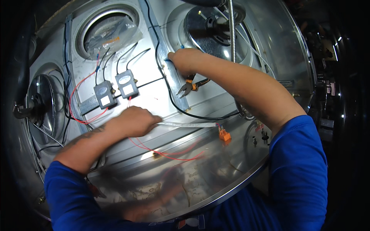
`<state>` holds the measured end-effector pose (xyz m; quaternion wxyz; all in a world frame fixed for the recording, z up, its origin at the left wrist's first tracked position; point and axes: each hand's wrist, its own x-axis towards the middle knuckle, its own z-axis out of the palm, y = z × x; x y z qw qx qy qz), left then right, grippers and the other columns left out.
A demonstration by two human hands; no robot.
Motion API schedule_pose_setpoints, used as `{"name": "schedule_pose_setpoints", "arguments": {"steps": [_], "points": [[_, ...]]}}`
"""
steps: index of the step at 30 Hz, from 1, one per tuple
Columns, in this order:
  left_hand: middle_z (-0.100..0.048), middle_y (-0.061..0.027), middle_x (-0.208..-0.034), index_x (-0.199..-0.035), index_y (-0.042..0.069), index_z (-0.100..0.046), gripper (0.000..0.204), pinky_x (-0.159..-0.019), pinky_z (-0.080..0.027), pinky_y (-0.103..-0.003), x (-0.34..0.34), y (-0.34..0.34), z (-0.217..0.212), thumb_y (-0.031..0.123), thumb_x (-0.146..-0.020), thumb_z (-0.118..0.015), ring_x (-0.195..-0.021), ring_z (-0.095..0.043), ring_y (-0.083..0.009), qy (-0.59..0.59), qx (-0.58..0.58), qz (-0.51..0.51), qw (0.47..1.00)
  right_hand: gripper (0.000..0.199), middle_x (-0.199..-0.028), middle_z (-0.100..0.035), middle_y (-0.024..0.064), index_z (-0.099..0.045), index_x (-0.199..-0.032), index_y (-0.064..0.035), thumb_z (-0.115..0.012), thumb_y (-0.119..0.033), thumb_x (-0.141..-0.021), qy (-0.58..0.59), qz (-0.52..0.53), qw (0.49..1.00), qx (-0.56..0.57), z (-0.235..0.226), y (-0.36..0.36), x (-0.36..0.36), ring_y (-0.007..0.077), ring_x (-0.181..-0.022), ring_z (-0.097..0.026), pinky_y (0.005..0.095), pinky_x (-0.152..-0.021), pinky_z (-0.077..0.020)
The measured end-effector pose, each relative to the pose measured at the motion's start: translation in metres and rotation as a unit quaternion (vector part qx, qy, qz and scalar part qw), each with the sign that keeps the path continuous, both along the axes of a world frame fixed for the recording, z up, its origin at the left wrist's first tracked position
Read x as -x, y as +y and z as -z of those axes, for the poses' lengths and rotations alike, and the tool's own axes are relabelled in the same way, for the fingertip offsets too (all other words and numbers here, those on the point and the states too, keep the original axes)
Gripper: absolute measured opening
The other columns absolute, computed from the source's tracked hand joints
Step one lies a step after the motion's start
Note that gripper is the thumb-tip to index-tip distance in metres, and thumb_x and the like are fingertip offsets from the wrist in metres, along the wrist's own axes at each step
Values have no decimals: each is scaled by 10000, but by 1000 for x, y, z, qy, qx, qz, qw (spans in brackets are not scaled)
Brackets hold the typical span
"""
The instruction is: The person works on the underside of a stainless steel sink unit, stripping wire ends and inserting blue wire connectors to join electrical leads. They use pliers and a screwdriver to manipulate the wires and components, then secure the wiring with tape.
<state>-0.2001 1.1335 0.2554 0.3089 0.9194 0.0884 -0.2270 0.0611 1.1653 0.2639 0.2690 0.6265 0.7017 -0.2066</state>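
Observation:
My left hand (135,121) is closed, its fingertips on the end of a white wire sleeve (189,124). That sleeve stretches to the right and ends at an orange connector (224,134). Farther up, my right hand (185,61) is closed over a grey metal strip (167,50); a bit of blue shows by its fingertips, and what it pinches is hidden. Just below that hand lie pliers (190,87) with orange-and-black handles, jaws toward the lower left. Two dark grey boxes (105,94) with black and red leads sit above my left hand.
Round metal burner-like assemblies stand at the left (46,98) and upper right (212,29). A clear plastic bag (113,38) lies in a round opening. A black cable (169,88) curves across the panel; loose red wires (169,156) reach the near metal edge. A braided hose (232,30) hangs at upper right.

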Motion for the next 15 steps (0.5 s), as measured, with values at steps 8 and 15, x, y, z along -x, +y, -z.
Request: {"name": "schedule_pose_setpoints", "arguments": {"steps": [8,15], "points": [[-748,-150,-967,-1236,197,-727,312,-799,-562,-476,10,15,-58,297,-959,-623,-899,-715,-359,60,61,58,995,398,-1124,-736,171,-667,-1236,-86,-722,-167,-850,-82,-27,996,-16,-12,-1,-17,331,-1037,-723,447,-855,-579],[-739,-134,-1036,-1207,158,-719,320,-851,-560,-465,9,-21,-23,326,-966,-593,-999,-697,-347,103,94,129,982,345,-1075,-771,59,-805,-1066,-165,-844,-279,-743,-161,-180,955,172,-7,-36,6,240,-995,-739,409,-805,-576]]}}
